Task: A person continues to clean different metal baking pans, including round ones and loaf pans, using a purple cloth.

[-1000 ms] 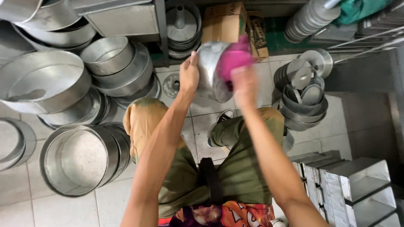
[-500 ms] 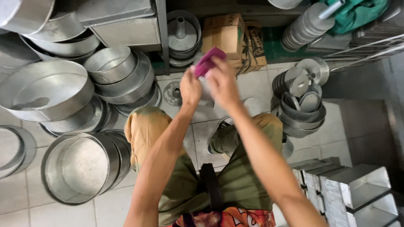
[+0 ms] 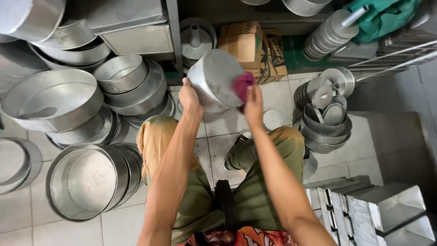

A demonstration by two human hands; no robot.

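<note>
Left hand [image 3: 189, 96] gripped the rim of a round silver metal baking tin [image 3: 215, 80], held up at 12 o'clock above the knees. Right hand [image 3: 253, 104] pressed a crumpled magenta cloth [image 3: 242, 84] against its base. Stacked large round aluminium pans [image 3: 82, 182] sat at 9 o'clock.

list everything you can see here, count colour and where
round pan: one, silver, held up at centre
cloth: one, magenta, pressed on the pan's base
large round pans: many, silver, nested in stacks on the floor at left
tube pans: a stack, silver, top centre
cardboard boxes: two, brown, behind the held pan
small pans and lids: a pile, silver, at right
rectangular tins: several, silver, bottom right
green cloth: one, top right
tiled floor: pale
left hand: grips the pan's rim
right hand: holds the cloth
</note>
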